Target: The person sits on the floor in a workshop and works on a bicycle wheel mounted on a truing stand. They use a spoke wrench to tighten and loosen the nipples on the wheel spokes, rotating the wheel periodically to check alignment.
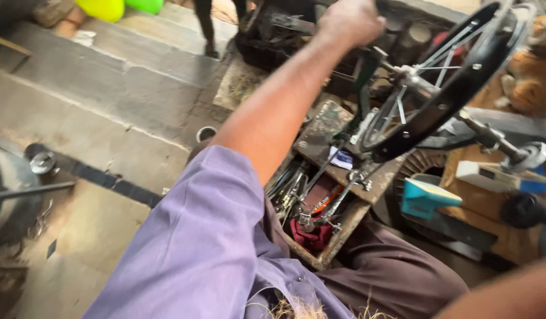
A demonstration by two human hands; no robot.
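My left arm stretches up and forward from a purple sleeve (196, 248). My left hand (351, 20) is at the top edge, seen from the back with its fingers curled away from the camera. What they touch is hidden. Just right of the hand, a black bicycle wheel (456, 88) with silver spokes and a hub (412, 82) stands tilted over a cluttered work spot. Below the arm lies an open wooden toolbox (338, 236) with pliers, wrenches and a red cloth (311, 236). Only my right forearm (509, 292) shows, at the bottom right corner; the hand is out of frame.
Stone steps (107, 88) run along the left, with a metal bar and tyre (7, 195) at the left edge. Another person's legs (206, 29) stand at the top. A teal box (423, 198) and an axle with a metal fitting (521, 155) sit on the right.
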